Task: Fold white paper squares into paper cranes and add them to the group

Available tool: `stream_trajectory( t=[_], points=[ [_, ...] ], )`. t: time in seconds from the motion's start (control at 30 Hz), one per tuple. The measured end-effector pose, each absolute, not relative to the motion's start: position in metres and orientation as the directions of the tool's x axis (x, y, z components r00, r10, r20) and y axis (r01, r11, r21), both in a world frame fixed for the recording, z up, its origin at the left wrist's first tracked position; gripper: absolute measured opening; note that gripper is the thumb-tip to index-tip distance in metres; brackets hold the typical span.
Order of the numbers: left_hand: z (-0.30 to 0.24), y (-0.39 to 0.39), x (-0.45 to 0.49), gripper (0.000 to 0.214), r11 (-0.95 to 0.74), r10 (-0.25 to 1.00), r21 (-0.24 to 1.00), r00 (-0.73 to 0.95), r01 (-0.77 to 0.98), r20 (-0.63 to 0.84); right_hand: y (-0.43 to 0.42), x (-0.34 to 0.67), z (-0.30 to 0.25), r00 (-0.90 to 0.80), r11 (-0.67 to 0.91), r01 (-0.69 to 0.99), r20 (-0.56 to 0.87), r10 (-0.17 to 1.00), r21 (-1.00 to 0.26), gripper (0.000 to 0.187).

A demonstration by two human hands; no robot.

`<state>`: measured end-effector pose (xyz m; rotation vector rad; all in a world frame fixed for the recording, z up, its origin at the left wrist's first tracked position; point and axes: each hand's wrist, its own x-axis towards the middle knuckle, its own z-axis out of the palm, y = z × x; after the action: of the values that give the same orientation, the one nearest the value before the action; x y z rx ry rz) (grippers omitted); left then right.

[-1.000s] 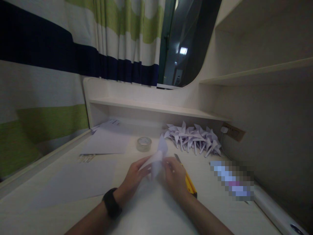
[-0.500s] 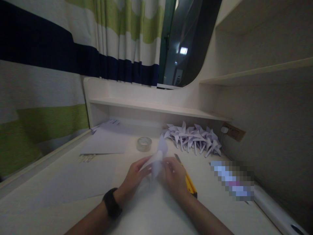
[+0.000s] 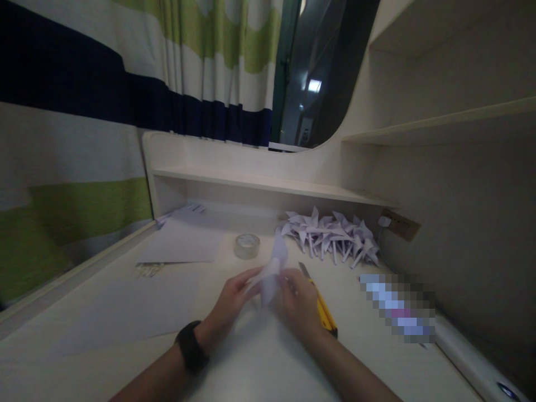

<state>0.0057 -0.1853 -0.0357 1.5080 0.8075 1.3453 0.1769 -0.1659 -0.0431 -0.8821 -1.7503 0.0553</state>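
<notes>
Between my hands is a white paper pinwheel (image 3: 274, 268), its blades blurred, held over the middle of the desk. My left hand (image 3: 234, 296), with a black watch on the wrist, has its fingers closed at the pinwheel's left side. On the other side, my right hand (image 3: 299, 301) pinches it near the centre, and its fingertips are partly hidden behind the paper. A yellow utility knife (image 3: 325, 312) lies on the desk beside my right hand. Beyond the hands stands a roll of clear tape (image 3: 247, 246).
A pile of finished-looking paper pinwheels (image 3: 330, 234) lies at the back right. White paper sheets (image 3: 180, 240) are stacked at the back left, with another sheet (image 3: 138, 307) nearer. A low shelf (image 3: 259, 181) spans the back; a blurred-out object (image 3: 396, 307) lies at right.
The pinwheel's blades have shifted slightly between my hands. Both hands stay in nearly the same place, and nothing else has moved.
</notes>
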Motion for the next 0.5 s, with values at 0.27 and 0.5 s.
stream_trajectory(
  t=[0.27, 0.5],
  points=[
    [-0.0359, -0.1875, 0.0099, 0.038, -0.364, 0.889, 0.918, 0.234, -0.159, 0.393, -0.1655, 0.1795, -0.0447, -0.24, 0.779, 0.596, 0.882, 0.405, -0.195, 0.023],
    [-0.0417, -0.1861, 0.0107, 0.038, -0.332, 0.903, 0.928, 0.228, -0.168, 0.365, -0.1649, 0.1787, -0.0492, -0.232, 0.778, 0.603, 0.894, 0.384, -0.177, 0.025]
  ],
)
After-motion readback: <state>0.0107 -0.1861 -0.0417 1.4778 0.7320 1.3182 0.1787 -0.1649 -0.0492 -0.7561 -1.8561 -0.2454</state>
